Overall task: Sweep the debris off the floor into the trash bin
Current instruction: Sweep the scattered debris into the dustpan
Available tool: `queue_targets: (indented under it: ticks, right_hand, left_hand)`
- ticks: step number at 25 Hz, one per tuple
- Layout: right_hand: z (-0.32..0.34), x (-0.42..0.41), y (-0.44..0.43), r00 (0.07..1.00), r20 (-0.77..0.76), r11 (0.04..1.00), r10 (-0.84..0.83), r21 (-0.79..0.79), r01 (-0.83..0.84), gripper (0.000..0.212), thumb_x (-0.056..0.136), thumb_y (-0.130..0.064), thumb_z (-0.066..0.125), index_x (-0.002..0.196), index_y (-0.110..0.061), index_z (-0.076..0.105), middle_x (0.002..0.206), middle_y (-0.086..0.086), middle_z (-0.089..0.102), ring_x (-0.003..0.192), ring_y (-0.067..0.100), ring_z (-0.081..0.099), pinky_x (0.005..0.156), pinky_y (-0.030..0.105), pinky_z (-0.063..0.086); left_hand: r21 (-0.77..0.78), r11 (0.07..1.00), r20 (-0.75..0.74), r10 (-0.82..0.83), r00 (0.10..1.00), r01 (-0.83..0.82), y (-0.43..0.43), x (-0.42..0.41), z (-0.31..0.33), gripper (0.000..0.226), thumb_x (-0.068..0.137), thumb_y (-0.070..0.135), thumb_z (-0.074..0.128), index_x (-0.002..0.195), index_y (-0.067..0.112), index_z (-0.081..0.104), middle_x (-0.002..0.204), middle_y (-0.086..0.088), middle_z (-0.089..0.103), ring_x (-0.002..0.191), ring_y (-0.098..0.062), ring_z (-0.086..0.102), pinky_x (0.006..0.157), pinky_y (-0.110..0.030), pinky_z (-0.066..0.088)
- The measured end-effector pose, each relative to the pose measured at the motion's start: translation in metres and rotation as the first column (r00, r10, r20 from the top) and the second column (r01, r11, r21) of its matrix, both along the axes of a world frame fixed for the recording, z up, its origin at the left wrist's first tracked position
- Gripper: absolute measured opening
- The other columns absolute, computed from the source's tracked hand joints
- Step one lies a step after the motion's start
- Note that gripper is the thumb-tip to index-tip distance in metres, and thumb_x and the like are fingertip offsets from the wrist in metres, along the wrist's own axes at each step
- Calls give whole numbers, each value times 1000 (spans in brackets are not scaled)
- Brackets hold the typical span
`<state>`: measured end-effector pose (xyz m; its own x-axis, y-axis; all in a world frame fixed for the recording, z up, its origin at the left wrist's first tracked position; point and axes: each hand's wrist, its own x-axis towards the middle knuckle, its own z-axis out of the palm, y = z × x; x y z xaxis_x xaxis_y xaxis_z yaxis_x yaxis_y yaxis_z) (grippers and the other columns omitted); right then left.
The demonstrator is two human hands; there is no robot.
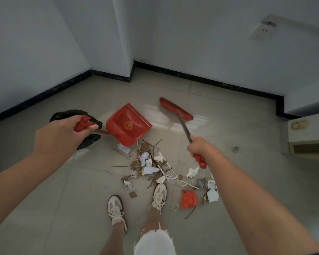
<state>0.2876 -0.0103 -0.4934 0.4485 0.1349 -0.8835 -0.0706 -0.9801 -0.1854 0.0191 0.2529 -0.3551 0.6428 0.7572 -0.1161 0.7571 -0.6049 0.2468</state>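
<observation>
— Head view: how will the debris (149, 162) handle?
— Light and loose, I'd say. It's crumpled paper, cardboard bits, thin white strips and black ties (156, 144), heaped on the floor (63, 199) mid-frame. A hard stroke would likely scatter it, and the ties may snag in the bristles. You don't take hold of it directly; the tools do that.
— And the tools?
— The left hand (63, 137) grips the red handle of the dustpan (129, 124), which sits at 11 o'clock from the heap, its near edge just beside it. The right hand (201, 148) is wrapped round the broom (175, 108) low on the shaft. The brush is at 1 o'clock, apart from the heap.
— The bin (60, 115)?
— Black-bagged, at 10 o'clock, partly hidden behind the left hand and near the dustpan.
— Anything in the way?
— The right shoe (159, 194) touches the heap at 6 o'clock. An orange scrap (189, 199) and more paper lie at 4 o'clock beside the right forearm, easy to miss. A wall unit (309, 137) stands at 3 o'clock, well apart.
</observation>
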Motion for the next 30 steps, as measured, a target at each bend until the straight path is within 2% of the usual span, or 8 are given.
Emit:
queue_targets:
  ticks: [2, 5, 9, 11, 14, 17, 21, 30]
  right_hand:
    - [9, -25, -27, 992, -17, 993, 121, -12, -121, 71, 88, 1, 38, 151, -26, 24, 68, 9, 58, 45, 19, 52, 39, 22, 42]
    - [26, -71, -76, 966, -46, 967, 254, -24, -255, 66, 88, -7, 49, 149, -26, 32, 95, 7, 58, 70, 22, 60, 55, 25, 49]
    - [52, -132, -121, 973, -139, 976, 184, -93, -198, 49, 91, -20, 45, 128, -52, 37, 75, 14, 62, 38, 18, 53, 36, 26, 48]
    - [62, -158, -133, 970, -150, 973, 193, -101, -209, 64, 86, -12, 37, 139, -47, 35, 74, 19, 63, 36, 20, 51, 39, 29, 50]
    - [82, -183, -145, 972, -135, 971, 193, -120, -209, 79, 80, 0, 33, 145, -46, 31, 62, 11, 53, 32, 17, 46, 33, 24, 42]
    - [104, -182, -158, 996, -71, 997, 59, -50, -63, 76, 76, 0, 37, 136, -47, 44, 51, 7, 45, 26, 14, 39, 34, 22, 38]
    - [132, -191, -184, 971, 7, 970, -240, 31, 240, 75, 80, 0, 46, 140, -44, 44, 48, 8, 44, 32, 16, 39, 36, 21, 37]
    - [143, -148, -283, 712, 101, 719, -695, 83, 690, 67, 87, 6, 47, 141, -34, 45, 49, 5, 38, 33, 13, 36, 35, 17, 33]
  left_hand:
    - [-38, 998, 3, 51, 999, -51, 3, -2, 7, 39, 88, 60, 60, 80, 22, 66, 61, 1, 58, 62, -26, 58, 57, -36, 50]
    - [-71, 997, -14, 14, 1000, -15, 13, -7, 24, 38, 88, 63, 57, 73, 28, 57, 59, 6, 52, 62, -28, 56, 59, -37, 51]
    - [-37, 994, -47, -106, 993, 104, 24, -21, 41, 42, 87, 61, 60, 62, 31, 44, 58, 10, 48, 61, -25, 54, 61, -34, 48]
    - [-31, 997, -9, -65, 998, 65, 33, -29, 45, 43, 88, 63, 57, 63, 29, 47, 61, 7, 52, 65, -26, 57, 66, -39, 53]
    - [-15, 996, 38, -91, 995, 92, 38, -43, 50, 42, 88, 63, 56, 70, 25, 56, 63, 5, 55, 67, -26, 58, 66, -40, 53]
    - [-16, 984, 77, -175, 982, 177, 38, -41, 54, 40, 89, 60, 59, 74, 23, 59, 65, 4, 55, 66, -24, 55, 66, -38, 50]
    - [-43, 961, 110, -267, 957, 273, 34, -20, 54, 44, 89, 58, 59, 69, 19, 56, 61, 5, 53, 62, -24, 55, 62, -38, 49]
    - [-65, 908, 74, -410, 909, 415, -46, 36, 29, 50, 86, 65, 56, 73, 18, 62, 58, 1, 56, 53, -19, 54, 55, -35, 51]
